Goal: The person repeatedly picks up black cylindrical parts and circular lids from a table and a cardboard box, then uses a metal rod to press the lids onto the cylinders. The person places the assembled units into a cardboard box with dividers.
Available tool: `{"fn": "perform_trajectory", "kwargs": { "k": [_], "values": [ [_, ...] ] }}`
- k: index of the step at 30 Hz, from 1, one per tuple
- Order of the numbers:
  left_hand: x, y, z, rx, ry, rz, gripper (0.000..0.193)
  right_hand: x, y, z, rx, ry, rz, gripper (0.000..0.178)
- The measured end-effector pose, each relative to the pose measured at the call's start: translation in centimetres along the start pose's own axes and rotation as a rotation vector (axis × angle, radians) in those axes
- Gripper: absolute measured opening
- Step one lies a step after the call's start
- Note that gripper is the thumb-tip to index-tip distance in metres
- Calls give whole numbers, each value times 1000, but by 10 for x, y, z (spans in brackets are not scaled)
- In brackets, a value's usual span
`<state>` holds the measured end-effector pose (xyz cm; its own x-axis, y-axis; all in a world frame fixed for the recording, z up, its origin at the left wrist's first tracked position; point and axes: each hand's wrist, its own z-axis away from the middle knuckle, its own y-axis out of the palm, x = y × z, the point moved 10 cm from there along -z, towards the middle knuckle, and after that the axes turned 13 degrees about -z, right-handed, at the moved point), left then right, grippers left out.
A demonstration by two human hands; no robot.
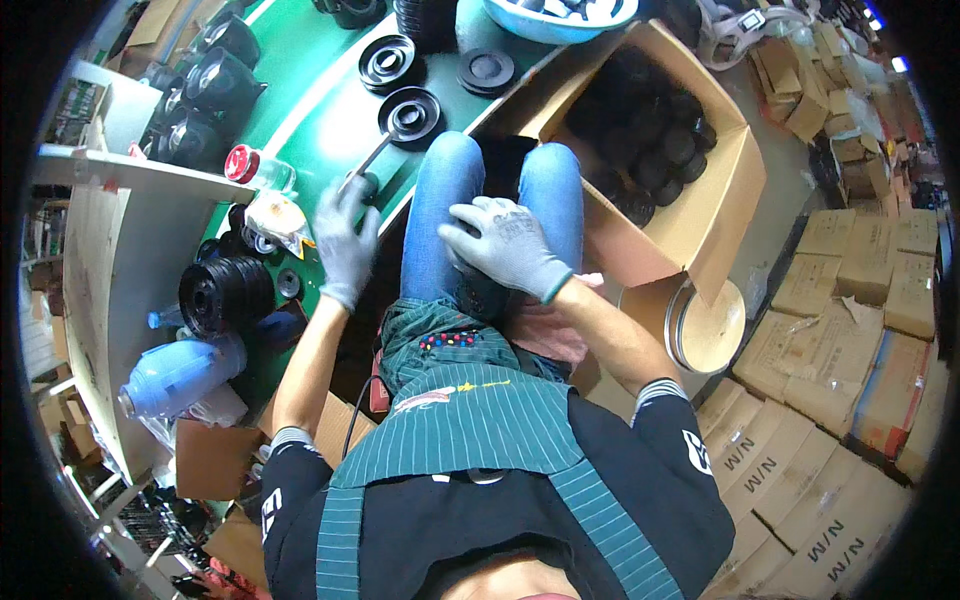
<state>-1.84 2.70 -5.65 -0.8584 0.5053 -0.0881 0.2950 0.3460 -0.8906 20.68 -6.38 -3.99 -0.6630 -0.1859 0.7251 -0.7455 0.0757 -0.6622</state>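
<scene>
My left hand, in a grey work glove, is over the edge of the green table. Its fingers are closed round one end of a thin metal rod, which slants up toward a round black disc with a raised ringed centre. Whether the rod touches the disc I cannot tell. A small dark piece beside those fingers is too unclear to name. Over my lap, my right hand, also gloved, lies with its fingers stretched out on my jeans. Something dark shows below its palm, partly hidden.
More black discs lie farther back on the green table. To my right stands an open carton of black round parts. Left are a red-lidded jar, a stack of black rings and a blue jug.
</scene>
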Motion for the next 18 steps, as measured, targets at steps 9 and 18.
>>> {"fn": "perform_trajectory", "kwargs": {
  "k": [9,18],
  "values": [
    [40,31,-25,297,-370,611,49,-78,-5,13,-613,580,-1712,88],
    [-139,-50,-64,657,325,267,54,-96,0,10,-364,513,-2111,53]
  ]
}}
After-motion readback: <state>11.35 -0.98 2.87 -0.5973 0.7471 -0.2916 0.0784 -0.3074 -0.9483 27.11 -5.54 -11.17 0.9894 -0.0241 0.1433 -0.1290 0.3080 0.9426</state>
